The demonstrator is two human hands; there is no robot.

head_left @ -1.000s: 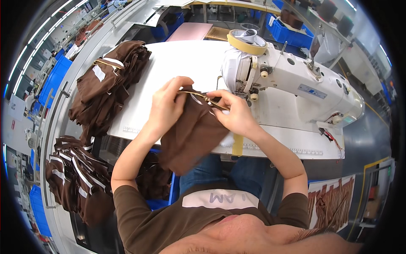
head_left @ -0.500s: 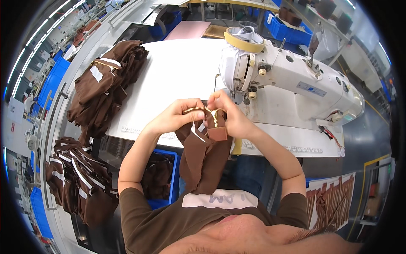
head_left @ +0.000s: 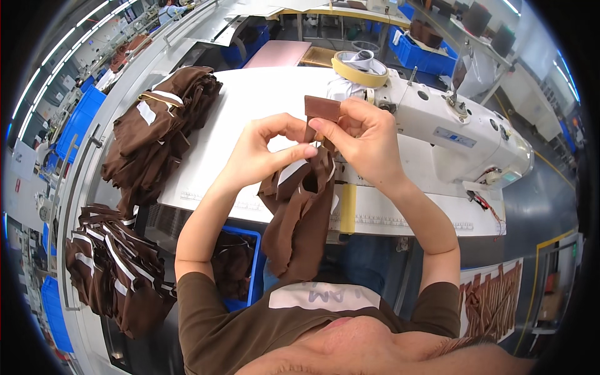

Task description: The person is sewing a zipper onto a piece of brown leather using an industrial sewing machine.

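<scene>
A brown fabric piece (head_left: 294,222) with white strips hangs from both hands over the table's front edge. My right hand (head_left: 365,140) pinches a small brown rectangular tab (head_left: 322,107) at its top, held upright in front of the sewing machine (head_left: 450,140). My left hand (head_left: 269,144) is closed on the piece just below and left of the tab, thumb pointing right. A bit of brass zipper (head_left: 320,140) shows between the fingers, mostly hidden. The machine's needle area is hidden behind the right hand.
Brown garment piles lie on the white table's left (head_left: 150,131) and beside it lower left (head_left: 119,269). A blue bin (head_left: 255,262) holds brown fabric below. A yellow tape roll (head_left: 358,76) tops the machine. Brown strips (head_left: 490,294) lie at lower right.
Both hands have raised the piece since half a second ago. The end tab, then hanging downward below the zipper, now points up between my fingers, and the exposed zipper is mostly covered.
</scene>
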